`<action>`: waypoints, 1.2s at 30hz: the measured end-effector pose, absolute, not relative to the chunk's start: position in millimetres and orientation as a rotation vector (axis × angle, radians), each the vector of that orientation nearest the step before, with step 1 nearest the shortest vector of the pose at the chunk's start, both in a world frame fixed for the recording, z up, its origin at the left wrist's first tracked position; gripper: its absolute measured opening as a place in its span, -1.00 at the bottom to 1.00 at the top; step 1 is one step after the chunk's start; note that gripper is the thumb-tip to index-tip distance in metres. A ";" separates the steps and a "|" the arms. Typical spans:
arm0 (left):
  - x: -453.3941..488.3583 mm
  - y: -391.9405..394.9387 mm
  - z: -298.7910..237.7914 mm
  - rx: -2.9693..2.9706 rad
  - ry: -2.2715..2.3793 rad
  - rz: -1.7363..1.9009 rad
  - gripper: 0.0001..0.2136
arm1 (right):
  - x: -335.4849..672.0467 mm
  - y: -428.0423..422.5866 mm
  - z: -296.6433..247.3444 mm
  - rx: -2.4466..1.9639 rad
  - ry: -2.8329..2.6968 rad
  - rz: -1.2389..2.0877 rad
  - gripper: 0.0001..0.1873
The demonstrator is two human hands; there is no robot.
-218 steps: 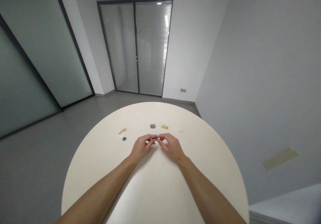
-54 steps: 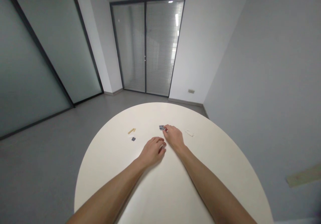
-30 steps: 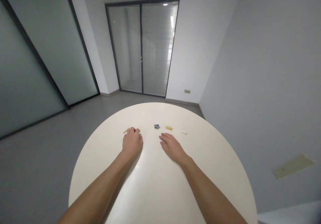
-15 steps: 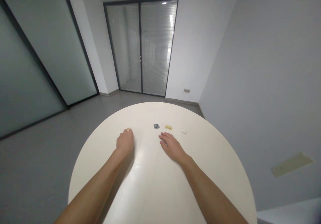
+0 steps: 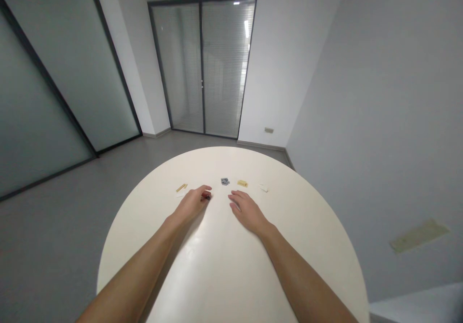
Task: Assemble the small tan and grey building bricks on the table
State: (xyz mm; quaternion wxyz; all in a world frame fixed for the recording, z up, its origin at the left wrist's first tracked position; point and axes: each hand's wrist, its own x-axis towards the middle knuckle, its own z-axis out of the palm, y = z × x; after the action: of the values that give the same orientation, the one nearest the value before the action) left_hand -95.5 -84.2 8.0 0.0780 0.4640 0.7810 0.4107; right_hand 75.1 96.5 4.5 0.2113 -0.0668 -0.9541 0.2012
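Note:
My left hand (image 5: 191,201) is over the left middle of the table, its fingers curled round a small dark piece (image 5: 208,197) that they mostly cover. Left of that hand lie narrow yellow strips (image 5: 181,187), with a thin white piece (image 5: 180,196) just below them. My right hand (image 5: 248,210) rests on the tabletop, fingers loosely stretched and apart, nothing in them. Beyond the gap between the hands is a little pile of grey-blue pieces (image 5: 224,181). A flat yellow piece (image 5: 242,183) lies just past the right fingertips, and small white pieces (image 5: 264,188) farther right.
The round white table (image 5: 224,275) fills the foreground. Grey floor surrounds its far and left edges. Frosted glass panels (image 5: 72,62) stand at left, a glass door with blinds (image 5: 224,72) at the back, and a plain wall (image 5: 390,120) at right with a strip of tape (image 5: 419,236).
My left hand has moved right, away from the yellow strips, uncovering them and the white piece. The dark piece now shows at its fingertips. My right hand has stayed in place.

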 end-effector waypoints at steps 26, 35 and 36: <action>-45.1 -64.1 16.6 1.423 2.466 1.148 -0.80 | 76.3 83.0 17.1 -0.113 -2.585 0.655 -0.76; -45.5 -53.2 5.8 1.245 2.182 1.463 -0.80 | 74.9 83.6 18.0 -0.180 -2.570 0.767 -0.87; -45.6 -53.1 6.3 1.234 2.167 1.481 -0.80 | 74.9 83.6 18.0 -0.176 -2.559 0.780 -0.87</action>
State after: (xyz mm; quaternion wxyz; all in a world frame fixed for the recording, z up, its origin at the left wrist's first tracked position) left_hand -45.6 -53.1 6.3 0.1206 0.4225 0.7417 0.5069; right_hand 74.9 83.6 18.0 0.2284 -0.0638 -0.9293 0.2833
